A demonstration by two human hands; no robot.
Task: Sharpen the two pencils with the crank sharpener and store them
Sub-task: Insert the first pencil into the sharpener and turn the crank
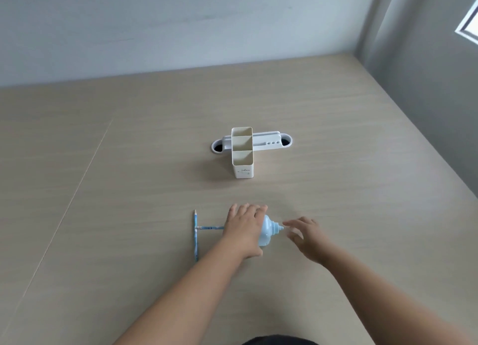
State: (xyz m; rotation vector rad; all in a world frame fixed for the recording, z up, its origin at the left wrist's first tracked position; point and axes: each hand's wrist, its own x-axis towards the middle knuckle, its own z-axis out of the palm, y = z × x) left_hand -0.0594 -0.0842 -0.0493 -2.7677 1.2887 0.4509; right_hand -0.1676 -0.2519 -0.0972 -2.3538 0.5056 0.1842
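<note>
A pale blue crank sharpener (269, 230) sits on the wooden table near me. My left hand (245, 228) lies over its left side and top, pressing on it. One blue pencil (210, 227) sticks out horizontally to the left from under that hand, its inner end hidden. A second blue pencil (196, 237) lies on the table, pointing away from me, touching the first pencil's outer end. My right hand (305, 237) hovers at the sharpener's right end, fingers spread, fingertips close to the crank; contact is unclear. A cream pencil holder (242, 163) with three empty compartments stands farther back.
Behind the holder a white cable grommet cover (269, 139) is set in the table (129, 189). A wall runs along the table's far edge, and another wall bounds its right side.
</note>
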